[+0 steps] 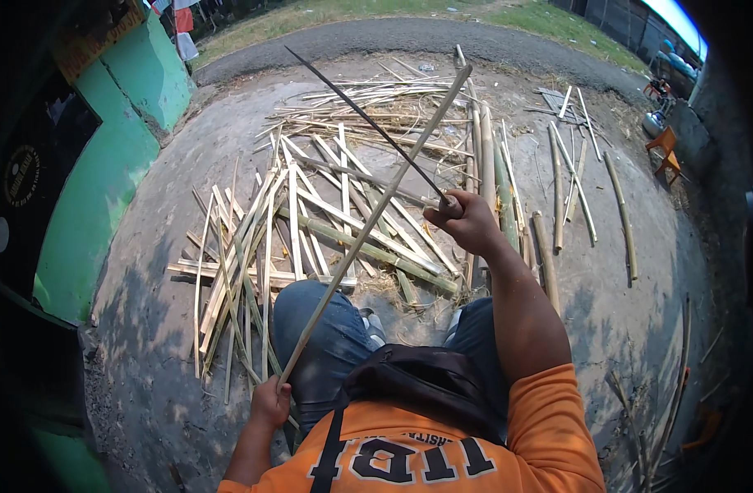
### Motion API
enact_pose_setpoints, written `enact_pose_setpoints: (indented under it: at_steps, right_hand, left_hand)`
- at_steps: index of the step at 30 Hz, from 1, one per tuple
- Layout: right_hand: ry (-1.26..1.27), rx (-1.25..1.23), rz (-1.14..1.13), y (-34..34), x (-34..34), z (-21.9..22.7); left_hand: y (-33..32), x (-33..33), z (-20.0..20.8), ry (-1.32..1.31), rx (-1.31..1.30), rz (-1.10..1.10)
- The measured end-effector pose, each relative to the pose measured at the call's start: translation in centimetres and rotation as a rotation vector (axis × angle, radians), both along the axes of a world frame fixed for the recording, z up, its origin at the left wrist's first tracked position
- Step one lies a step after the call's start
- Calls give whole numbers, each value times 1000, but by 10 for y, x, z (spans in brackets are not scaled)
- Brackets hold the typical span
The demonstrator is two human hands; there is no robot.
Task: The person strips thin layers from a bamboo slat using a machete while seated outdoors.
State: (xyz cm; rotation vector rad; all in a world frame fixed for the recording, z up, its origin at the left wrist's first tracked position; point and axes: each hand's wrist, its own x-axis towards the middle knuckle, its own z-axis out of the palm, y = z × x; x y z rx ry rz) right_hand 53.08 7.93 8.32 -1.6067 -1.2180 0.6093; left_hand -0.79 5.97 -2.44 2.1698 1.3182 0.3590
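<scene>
My left hand [271, 401] is closed around the lower end of a long split bamboo strip [361, 246], beside my left thigh. The strip slants up and away to the right, above the ground. A machete with a long, thin dark blade [368, 118] is gripped by its handle in my right hand [475, 225], out in front of my right knee. Its blade points away to the far left and crosses the strip in view; whether they touch, I cannot tell.
Piles of split bamboo [237, 271] lie ahead and to the left. Whole bamboo poles [487, 156] and single poles [620, 209] lie on the right. A green wall [97, 172] stands at left, an orange chair [664, 148] at far right. A road [409, 37] crosses beyond.
</scene>
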Motion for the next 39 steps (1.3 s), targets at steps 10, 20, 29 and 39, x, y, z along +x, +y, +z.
enact_pose_setpoints:
  at_steps: [10,20,29,39]
  right_hand:
    - [133,100,-49,-1,11,-9]
    - [-260,-70,94,-7,7,-1]
    - [-685,-191,144,10,-5,-28]
    - [-607,-332,233,20,-33,-40]
  left_hand:
    - [-13,3,-16,108,269,96]
    - [-3,-1,-9,5,45,-1]
    - [20,-15,2,-1,-277,-31]
    - [21,-13,6,-181,-761,127]
